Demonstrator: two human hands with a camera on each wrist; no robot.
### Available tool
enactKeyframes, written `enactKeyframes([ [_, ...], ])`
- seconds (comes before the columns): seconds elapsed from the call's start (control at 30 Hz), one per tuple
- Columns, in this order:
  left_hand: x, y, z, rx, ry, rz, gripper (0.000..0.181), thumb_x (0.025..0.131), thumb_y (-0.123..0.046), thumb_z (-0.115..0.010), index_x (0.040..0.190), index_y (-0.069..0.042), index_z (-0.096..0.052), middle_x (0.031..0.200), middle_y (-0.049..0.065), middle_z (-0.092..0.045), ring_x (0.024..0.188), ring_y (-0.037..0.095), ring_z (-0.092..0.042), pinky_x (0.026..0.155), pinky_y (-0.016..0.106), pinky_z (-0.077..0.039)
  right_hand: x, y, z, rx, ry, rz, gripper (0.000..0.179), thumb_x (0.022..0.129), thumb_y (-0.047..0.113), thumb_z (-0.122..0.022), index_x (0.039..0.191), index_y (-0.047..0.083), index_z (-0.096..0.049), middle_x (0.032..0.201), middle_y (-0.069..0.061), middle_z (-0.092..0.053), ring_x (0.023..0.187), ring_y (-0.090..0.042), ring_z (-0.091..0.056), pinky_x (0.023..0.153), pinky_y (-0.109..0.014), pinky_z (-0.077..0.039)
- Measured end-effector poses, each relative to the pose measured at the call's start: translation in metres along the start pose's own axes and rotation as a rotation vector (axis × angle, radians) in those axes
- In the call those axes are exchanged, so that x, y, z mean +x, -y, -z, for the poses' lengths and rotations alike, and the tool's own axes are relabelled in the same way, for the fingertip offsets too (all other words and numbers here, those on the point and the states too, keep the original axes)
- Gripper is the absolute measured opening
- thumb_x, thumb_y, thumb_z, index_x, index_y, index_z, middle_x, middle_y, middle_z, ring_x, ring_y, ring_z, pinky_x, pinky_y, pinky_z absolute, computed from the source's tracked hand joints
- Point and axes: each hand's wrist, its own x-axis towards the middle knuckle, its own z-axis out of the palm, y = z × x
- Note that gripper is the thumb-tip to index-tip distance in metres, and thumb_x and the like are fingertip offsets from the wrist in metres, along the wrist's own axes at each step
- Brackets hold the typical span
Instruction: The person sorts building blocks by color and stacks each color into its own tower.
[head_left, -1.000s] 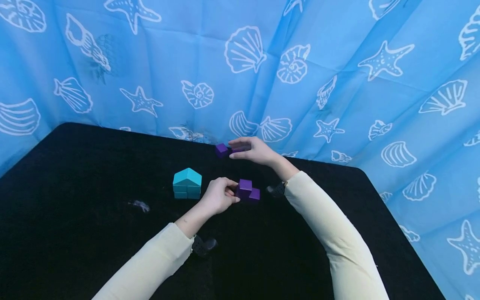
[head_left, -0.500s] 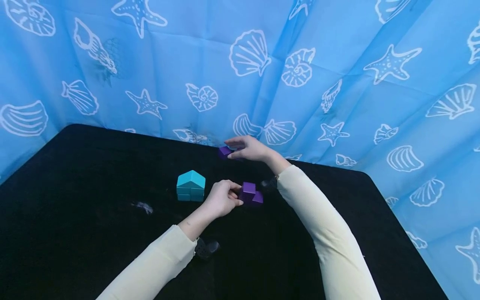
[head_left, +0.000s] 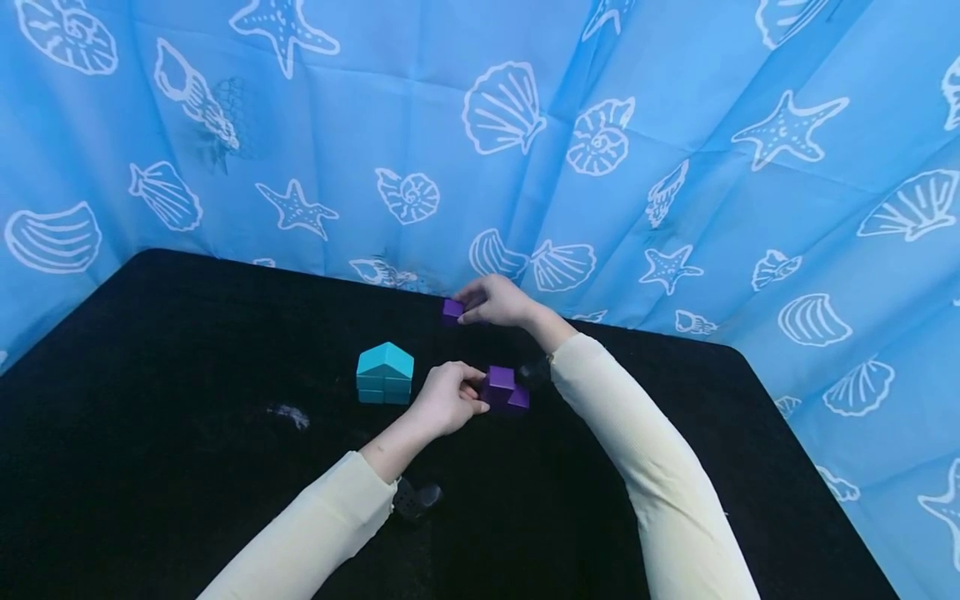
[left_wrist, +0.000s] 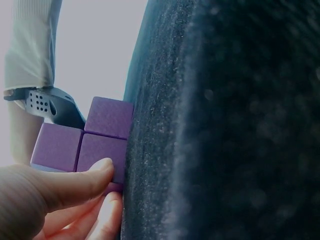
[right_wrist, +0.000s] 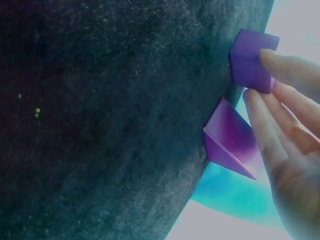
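Note:
In the head view my left hand pinches a small group of purple cubes at the middle of the table. The left wrist view shows two of them side by side on the cloth and a third cube on top of one. My left thumb presses the lower cube nearest the hand. Near the far edge my right hand pinches a single purple cube between thumb and fingers. Beside it a purple triangular prism stands by my fingers, hidden behind the hand in the head view.
Left of my left hand stands a teal stack of blocks with a peaked top. A whitish mark shows on the black-covered table. A blue shell-patterned curtain hangs behind the table's far edge.
My right hand has moved slightly left to the single purple cube, and its fingers have come together on it. My left hand keeps its grip on the purple group.

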Motion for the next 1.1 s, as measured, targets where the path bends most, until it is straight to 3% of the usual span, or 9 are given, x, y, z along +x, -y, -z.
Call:
enactKeyframes([
  [0.37, 0.0, -0.001, -0.001, 0.009, 0.0, 0.013, 0.039, 0.082, -0.002, -0.073, 0.12, 0.0, -0.063, 0.096, 0.009, -0.063, 0.08, 0.016, -0.058, 0.072, 0.028, -0.052, -0.017, -0.005, 0.006, 0.029, -0.044, 0.028, 0.037, 0.086, 0.017, -0.071, 0.121, 0.007, -0.064, 0.117, -0.011, -0.067, 0.109, -0.022, -0.063, 0.087, -0.034, -0.054],
  [0.7, -0.001, -0.001, 0.001, 0.006, 0.01, 0.002, 0.038, 0.084, -0.002, -0.071, 0.12, 0.0, -0.063, 0.098, 0.01, -0.062, 0.081, 0.017, -0.058, 0.073, 0.028, -0.052, -0.055, -0.022, 0.015, 0.18, -0.121, 0.026, 0.036, 0.088, 0.015, -0.069, 0.122, 0.006, -0.062, 0.117, -0.012, -0.065, 0.111, -0.025, -0.063, 0.092, -0.04, -0.052],
  [1.1, -0.002, -0.002, 0.001, 0.007, 0.001, 0.007, 0.036, 0.084, -0.003, -0.071, 0.119, 0.0, -0.064, 0.098, 0.01, -0.063, 0.081, 0.016, -0.06, 0.073, 0.03, -0.053, -0.091, -0.04, 0.015, 0.27, -0.174, 0.058, 0.037, 0.088, 0.011, -0.068, 0.123, 0.002, -0.059, 0.114, -0.019, -0.065, 0.109, -0.029, -0.062, 0.09, -0.039, -0.053],
])
